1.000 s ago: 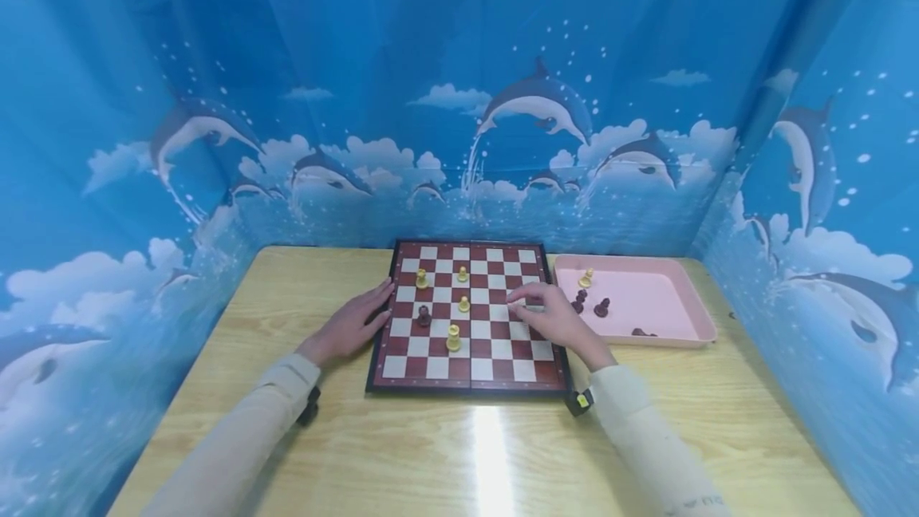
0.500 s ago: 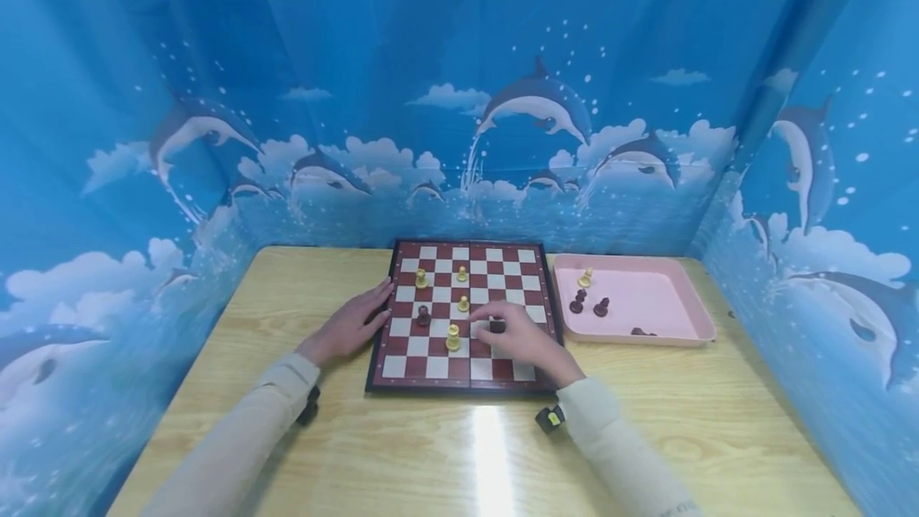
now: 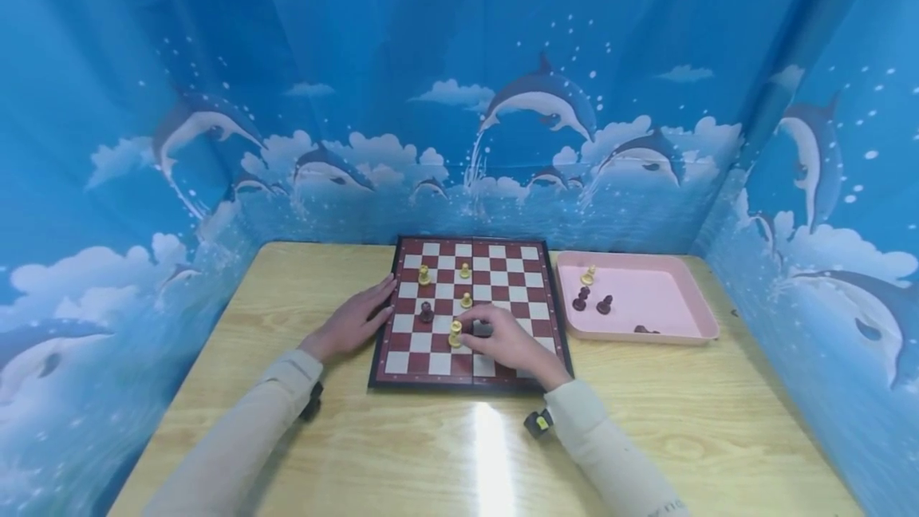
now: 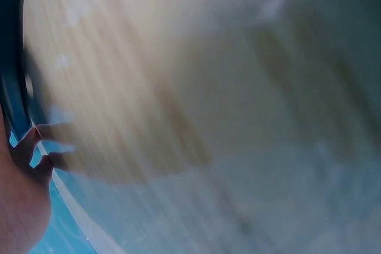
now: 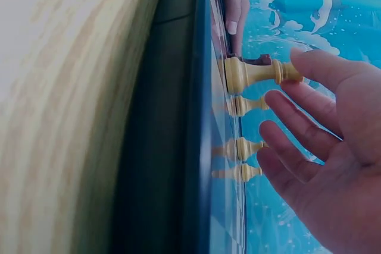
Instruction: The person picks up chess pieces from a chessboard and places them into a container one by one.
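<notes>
On the chessboard [image 3: 495,377], my right hand [image 3: 506,337] has its thumb and index finger at the top of a tall yellow chess piece [image 3: 455,335], pinching it. The right wrist view shows this piece [image 5: 253,74] with its base at the board surface and the other fingers [image 5: 289,153] loosely spread. Against the board's left edge rests my left hand [image 3: 349,325], fingers extended. A dark chess piece [image 3: 427,312] stands left of the pinched one. Farther back are a yellow knight-like piece [image 3: 424,275] and two yellow pawns, one far [image 3: 465,270] and one nearer [image 3: 467,301].
Right of the board lies a pink tray [image 3: 671,301] holding a yellow piece [image 3: 589,275] and several dark pieces, one being a pawn [image 3: 605,305]. The wooden table [image 3: 402,453] extends in front. A blue dolphin-print curtain [image 3: 402,102] encloses the back and sides.
My right hand has moved left across the board, from its right half to the tall yellow chess piece, and now pinches its top. My left hand has stayed at the board's edge.
</notes>
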Demonstrator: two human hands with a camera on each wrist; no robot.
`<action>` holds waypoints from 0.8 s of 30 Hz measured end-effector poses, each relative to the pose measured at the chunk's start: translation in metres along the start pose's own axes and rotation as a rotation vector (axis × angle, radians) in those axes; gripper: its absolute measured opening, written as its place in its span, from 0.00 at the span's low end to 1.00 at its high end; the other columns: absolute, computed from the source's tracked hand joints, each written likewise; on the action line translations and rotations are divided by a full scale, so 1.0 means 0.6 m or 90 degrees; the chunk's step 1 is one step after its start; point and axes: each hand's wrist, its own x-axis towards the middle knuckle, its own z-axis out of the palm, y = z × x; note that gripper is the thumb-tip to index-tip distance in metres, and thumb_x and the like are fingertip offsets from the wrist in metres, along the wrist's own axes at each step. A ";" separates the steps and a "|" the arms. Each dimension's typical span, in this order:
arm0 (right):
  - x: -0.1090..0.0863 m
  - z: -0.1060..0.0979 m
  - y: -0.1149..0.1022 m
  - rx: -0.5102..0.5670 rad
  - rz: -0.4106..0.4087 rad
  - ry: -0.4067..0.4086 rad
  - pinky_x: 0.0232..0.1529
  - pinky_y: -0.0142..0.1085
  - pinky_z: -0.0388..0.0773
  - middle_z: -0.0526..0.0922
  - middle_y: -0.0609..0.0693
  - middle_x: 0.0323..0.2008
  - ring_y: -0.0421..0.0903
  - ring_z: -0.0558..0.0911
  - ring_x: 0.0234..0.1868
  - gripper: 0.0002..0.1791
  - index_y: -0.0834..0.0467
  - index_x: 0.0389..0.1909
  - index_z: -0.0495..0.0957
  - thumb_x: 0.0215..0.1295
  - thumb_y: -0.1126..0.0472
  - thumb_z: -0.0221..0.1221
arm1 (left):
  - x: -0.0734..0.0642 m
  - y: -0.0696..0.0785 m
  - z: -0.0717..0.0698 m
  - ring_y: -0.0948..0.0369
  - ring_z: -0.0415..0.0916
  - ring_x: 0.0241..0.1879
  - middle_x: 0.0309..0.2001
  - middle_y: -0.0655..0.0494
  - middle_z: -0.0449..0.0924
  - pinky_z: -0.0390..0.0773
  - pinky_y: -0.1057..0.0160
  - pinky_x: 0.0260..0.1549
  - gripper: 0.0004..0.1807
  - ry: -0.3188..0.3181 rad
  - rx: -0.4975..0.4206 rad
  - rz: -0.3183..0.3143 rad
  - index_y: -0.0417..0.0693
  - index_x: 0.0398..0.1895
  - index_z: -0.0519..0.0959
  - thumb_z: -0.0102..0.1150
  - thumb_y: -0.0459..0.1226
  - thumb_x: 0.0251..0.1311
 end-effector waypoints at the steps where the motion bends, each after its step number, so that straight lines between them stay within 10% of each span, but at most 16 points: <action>1: 0.000 0.002 0.000 0.003 0.003 0.003 0.65 0.50 0.77 0.85 0.41 0.46 0.43 0.81 0.54 0.15 0.50 0.53 0.84 0.67 0.56 0.67 | 0.000 0.001 0.000 0.44 0.51 0.79 0.82 0.49 0.45 0.54 0.41 0.76 0.34 -0.001 0.000 -0.001 0.48 0.82 0.49 0.38 0.51 0.81; 24: 0.006 0.010 -0.010 -0.043 -0.033 0.051 0.71 0.53 0.69 0.84 0.45 0.53 0.50 0.76 0.65 0.13 0.55 0.48 0.86 0.64 0.57 0.69 | 0.002 0.005 -0.004 0.43 0.51 0.78 0.82 0.48 0.45 0.54 0.40 0.76 0.34 -0.008 0.009 -0.004 0.47 0.82 0.49 0.39 0.51 0.81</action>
